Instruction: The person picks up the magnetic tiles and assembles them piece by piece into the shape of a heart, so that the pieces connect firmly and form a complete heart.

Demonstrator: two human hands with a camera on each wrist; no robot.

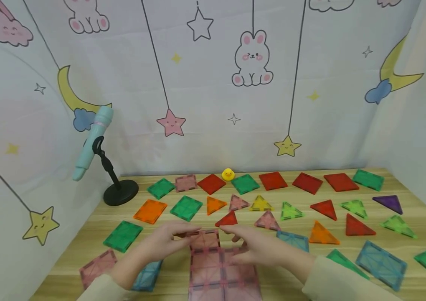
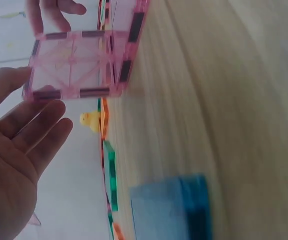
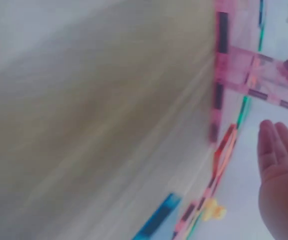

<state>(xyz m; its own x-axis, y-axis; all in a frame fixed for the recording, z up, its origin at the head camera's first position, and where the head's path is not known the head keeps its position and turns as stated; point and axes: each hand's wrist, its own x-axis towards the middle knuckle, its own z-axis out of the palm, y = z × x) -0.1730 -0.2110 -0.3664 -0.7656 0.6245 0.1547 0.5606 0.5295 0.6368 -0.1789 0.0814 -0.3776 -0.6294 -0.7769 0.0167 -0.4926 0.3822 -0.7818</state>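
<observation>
Several pink square magnetic tiles (image 1: 207, 269) lie joined flat at the front middle of the table. At their far left edge stands one upright pink square tile (image 2: 58, 62). My left hand (image 1: 166, 242) holds this tile at its left side and top, the thumb at its top corner in the left wrist view. My right hand (image 1: 262, 246) hovers over the flat pink tiles, just right of the upright one. In the right wrist view its fingers (image 3: 279, 145) are extended and grip nothing; whether one fingertip touches the tile I cannot tell.
Loose square and triangle tiles in several colours spread across the table, among them a blue square (image 1: 381, 263) and an orange triangle (image 1: 322, 233). A toy microphone (image 1: 93, 142) on a black stand is at the back left. A yellow duck (image 1: 228, 174) sits at the back.
</observation>
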